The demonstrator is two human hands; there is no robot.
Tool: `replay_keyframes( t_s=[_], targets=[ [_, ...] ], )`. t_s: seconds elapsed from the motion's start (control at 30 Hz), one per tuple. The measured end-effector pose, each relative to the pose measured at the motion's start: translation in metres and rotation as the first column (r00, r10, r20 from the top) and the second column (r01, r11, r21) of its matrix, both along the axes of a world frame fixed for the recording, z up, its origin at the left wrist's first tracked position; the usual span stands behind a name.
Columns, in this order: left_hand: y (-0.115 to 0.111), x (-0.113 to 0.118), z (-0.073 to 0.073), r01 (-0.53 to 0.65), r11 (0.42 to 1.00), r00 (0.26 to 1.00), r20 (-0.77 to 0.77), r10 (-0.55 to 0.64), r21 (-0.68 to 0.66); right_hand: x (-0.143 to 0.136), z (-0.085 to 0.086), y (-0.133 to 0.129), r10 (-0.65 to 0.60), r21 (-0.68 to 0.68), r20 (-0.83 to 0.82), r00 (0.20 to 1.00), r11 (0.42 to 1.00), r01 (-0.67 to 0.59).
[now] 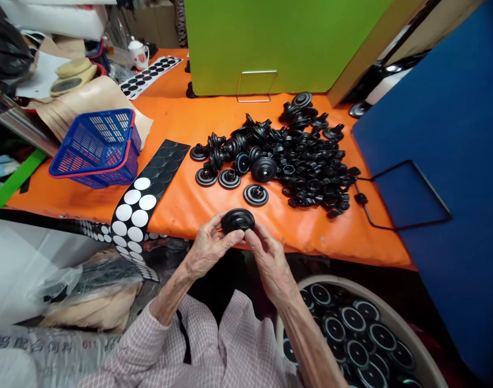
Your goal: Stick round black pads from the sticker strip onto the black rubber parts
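A round black disc-shaped part, ridged in rings, is held level over the front edge of the orange table. My left hand grips its left side, with the thumb along the near rim. On its right side my right hand is closed, thumb tip at the near rim. The underside of the part is hidden. Just beyond it lies a similar black disc with a stem. Farther back are a pile of black discs and a heap of small black knob-like pieces.
A strip of round white and black stickers hangs over the table edge at left, near a blue basket. A tub of black discs stands at lower right. Green and blue panels border the orange table.
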State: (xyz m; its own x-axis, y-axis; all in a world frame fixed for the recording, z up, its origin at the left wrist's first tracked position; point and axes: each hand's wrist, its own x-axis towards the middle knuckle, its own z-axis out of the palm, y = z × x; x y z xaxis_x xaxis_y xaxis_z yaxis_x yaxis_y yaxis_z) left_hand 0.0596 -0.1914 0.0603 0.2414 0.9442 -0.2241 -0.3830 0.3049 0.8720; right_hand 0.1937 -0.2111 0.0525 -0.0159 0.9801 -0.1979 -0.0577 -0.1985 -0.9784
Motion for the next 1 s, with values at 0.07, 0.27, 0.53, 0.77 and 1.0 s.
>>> replay_keyframes(
  t_s=[0.07,0.27,0.53,0.77,1.0],
  targets=[
    [-0.001,-0.001,0.001,0.013,0.999,1.000,-0.019,-0.012,0.035,-0.002,0.001,0.000,-0.019,0.016,-0.017,1.000,1.000,0.019],
    [-0.007,-0.002,0.001,-0.041,0.998,0.996,-0.075,0.044,0.051,-0.011,-0.006,-0.002,-0.067,0.090,0.027,0.997,0.994,0.064],
    [0.002,-0.017,-0.007,0.032,0.977,0.972,0.236,0.019,-0.211,-0.007,-0.008,0.004,0.030,0.172,0.315,0.949,0.981,-0.088],
    [0.003,-0.019,-0.005,-0.005,0.979,0.991,0.128,0.032,-0.206,0.001,0.007,0.016,-0.022,0.464,0.721,0.693,0.757,-0.459],
    [0.003,-0.013,-0.008,-0.058,0.979,0.992,0.095,0.078,-0.195,-0.013,-0.006,0.024,-0.195,0.546,0.724,0.662,0.749,-0.375]
  ],
)
